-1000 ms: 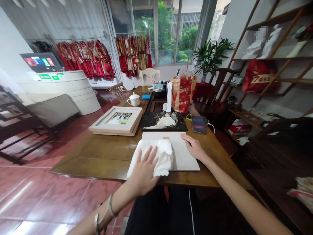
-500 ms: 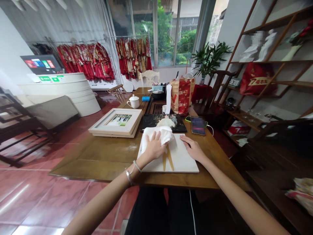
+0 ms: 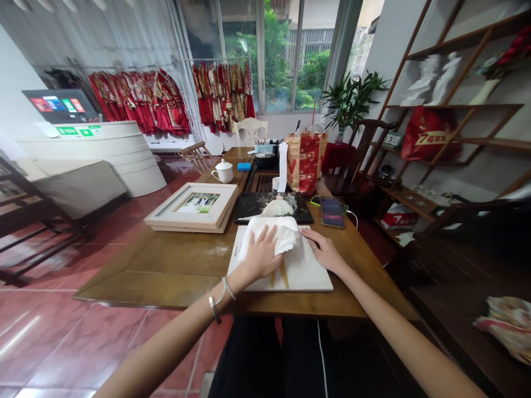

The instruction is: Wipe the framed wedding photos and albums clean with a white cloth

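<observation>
A white board (image 3: 309,275) with tan tapering stripes lies flat on the wooden table in front of me. My left hand (image 3: 262,255) rests palm down, fingers spread, on a folded white cloth (image 3: 287,231) that covers the board's upper middle. Part of the stripes is hidden under the cloth and hand. At the board's right edge lies my right hand (image 3: 324,250), fingers stretched out and touching the surface. Small dark print shows along the board's left side. Just beyond it is a dark photo panel (image 3: 249,207) with a pale shape on it.
Stacked picture frames (image 3: 166,214) lie to the left on the wooden table (image 3: 145,271). A phone (image 3: 332,213) with a white cable sits at the right. Farther back stand a lidded white cup (image 3: 224,172), a red-and-tan paper bag (image 3: 305,163) and a black pot (image 3: 264,160).
My left hand and the cloth have slid a little to the right across the board, baring the print at its left side. My right hand stays at the right edge. The view has shifted slightly.
</observation>
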Tool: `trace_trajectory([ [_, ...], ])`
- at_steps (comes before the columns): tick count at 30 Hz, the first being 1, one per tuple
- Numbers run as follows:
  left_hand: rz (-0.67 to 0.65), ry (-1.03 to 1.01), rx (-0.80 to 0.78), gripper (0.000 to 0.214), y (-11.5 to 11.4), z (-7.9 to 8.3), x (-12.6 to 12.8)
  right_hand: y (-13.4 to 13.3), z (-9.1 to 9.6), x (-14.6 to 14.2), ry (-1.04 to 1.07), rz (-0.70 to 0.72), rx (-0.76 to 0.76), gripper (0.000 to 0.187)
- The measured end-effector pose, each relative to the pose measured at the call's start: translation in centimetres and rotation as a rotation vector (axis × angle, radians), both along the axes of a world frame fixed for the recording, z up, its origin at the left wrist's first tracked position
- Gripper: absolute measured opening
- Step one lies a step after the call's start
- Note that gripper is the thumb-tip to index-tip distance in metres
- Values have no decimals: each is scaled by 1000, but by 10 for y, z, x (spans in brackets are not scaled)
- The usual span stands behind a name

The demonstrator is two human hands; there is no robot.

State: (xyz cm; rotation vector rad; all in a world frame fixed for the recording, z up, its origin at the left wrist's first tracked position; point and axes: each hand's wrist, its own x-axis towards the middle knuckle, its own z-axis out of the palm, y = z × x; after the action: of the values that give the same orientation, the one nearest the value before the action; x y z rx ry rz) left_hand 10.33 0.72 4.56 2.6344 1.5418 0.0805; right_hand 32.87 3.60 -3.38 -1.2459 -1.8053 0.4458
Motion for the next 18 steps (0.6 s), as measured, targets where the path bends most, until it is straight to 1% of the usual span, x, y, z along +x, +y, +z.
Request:
trace_trajectory([
  [5,100,8,-3,53,16,1,-25,0,0,-1,5,-10,-6,38],
  [8,142,12,0,53,18,1,-36,1,-1,-1,11,-13,-9,38],
  [10,155,14,3,53,18,0,-37,1,-1,-2,15,-15,-12,38],
  [13,154,19,7,52,16,-1,-28,1,-1,-2,16,-21,-14,39],
  [18,124,24,20,53,13,-2,5,0,0,-2,8,-17,-17,39],
])
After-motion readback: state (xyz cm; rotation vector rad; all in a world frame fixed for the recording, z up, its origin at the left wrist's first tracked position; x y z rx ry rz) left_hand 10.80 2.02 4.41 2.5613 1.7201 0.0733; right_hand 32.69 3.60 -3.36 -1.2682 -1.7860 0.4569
